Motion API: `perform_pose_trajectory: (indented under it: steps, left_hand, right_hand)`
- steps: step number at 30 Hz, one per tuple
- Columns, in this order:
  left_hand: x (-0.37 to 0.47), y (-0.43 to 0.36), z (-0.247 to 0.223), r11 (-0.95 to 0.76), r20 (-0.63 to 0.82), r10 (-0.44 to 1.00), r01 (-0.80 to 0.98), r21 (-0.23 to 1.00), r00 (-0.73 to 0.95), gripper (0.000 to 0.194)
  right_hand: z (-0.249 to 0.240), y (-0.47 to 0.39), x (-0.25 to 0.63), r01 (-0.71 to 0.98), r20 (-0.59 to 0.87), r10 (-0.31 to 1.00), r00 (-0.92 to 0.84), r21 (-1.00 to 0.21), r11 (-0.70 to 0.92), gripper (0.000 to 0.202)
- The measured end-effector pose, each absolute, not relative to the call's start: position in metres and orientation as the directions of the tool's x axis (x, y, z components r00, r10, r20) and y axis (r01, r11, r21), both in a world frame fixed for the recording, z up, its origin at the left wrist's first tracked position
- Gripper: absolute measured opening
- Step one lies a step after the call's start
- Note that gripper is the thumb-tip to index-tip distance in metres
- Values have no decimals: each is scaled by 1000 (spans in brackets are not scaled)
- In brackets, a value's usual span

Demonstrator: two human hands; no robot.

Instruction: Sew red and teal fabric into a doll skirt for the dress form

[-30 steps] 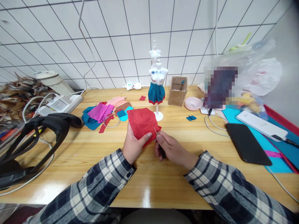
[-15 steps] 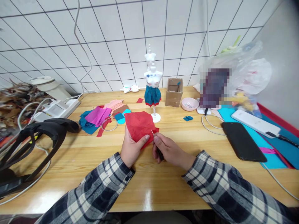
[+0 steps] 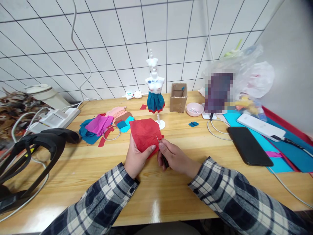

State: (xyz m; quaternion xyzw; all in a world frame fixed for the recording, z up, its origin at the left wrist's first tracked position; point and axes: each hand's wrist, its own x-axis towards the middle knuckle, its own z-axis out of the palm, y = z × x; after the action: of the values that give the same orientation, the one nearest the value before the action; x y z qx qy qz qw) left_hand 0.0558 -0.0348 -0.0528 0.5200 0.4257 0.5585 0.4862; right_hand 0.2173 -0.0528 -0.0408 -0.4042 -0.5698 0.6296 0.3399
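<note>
My left hand (image 3: 138, 151) pinches a red sheet of crepe paper (image 3: 145, 130), thumb on top and fingers hidden behind it. At the sheet's right edge, my right hand (image 3: 171, 155) is closed around small scissors (image 3: 166, 162); their black handle shows below the fingers and a thin metal blade lies against the paper. A little red flap sticks out beside the blade. Just beyond the paper stands a white miniature dress form (image 3: 155, 84) wearing a teal skirt (image 3: 156, 101) with a red hem.
Colored paper scraps (image 3: 100, 124) and a ring lie left, near a black headset (image 3: 49, 160) and a power strip (image 3: 61, 119). Behind stand a cardboard box (image 3: 178, 102) and a pink bowl (image 3: 195, 112). A black phone (image 3: 249, 146) and power bank (image 3: 260, 125) lie right.
The whole view has shifted slightly, so the tabletop things appear further left. Both hands keep their hold, and the blade reaches slightly further over the red paper.
</note>
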Motion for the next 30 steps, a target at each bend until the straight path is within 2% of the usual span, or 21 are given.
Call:
perform_pose_trajectory:
  steps: [8, 11, 13, 15, 18, 21, 24, 27, 30]
  left_hand:
    - [56, -36, -54, -159, 161, 987, -81, 984, 14, 76]
    - [57, -38, -52, -148, 155, 987, -136, 980, 40, 83]
    - [56, -38, -50, -123, 146, 986, -256, 959, 76, 76]
    - [54, -35, -49, -54, 102, 989, -380, 923, 110, 58]
    - [47, -29, -48, 77, -9, 989, -460, 885, 150, 48]
    - [42, -26, -51, 134, -69, 982, -395, 909, 175, 42]
    - [40, -25, -55, 88, -58, 990, -229, 969, 131, 39]
    - [40, -25, -58, 28, -19, 997, -119, 993, 77, 39]
    - [40, -25, -57, -6, 12, 998, -88, 996, 59, 39]
  right_hand:
    - [-48, -52, 216, 18, -98, 905, -413, -995, -99, 38]
    - [-49, -52, 216, 3, -76, 911, -405, -997, -82, 38]
    - [-49, -51, 218, 13, -63, 908, -414, -998, -64, 38]
    - [-49, -51, 220, 64, -44, 904, -426, -998, -18, 38]
    - [-48, -50, 223, 183, -9, 896, -444, -980, 81, 37]
    - [-47, -50, 225, 243, 6, 890, -456, -961, 131, 36]
    - [-47, -50, 226, 252, -2, 884, -467, -959, 131, 36]
    - [-47, -50, 225, 222, -32, 879, -475, -971, 84, 37]
    - [-48, -51, 224, 155, -66, 871, -488, -988, 12, 39]
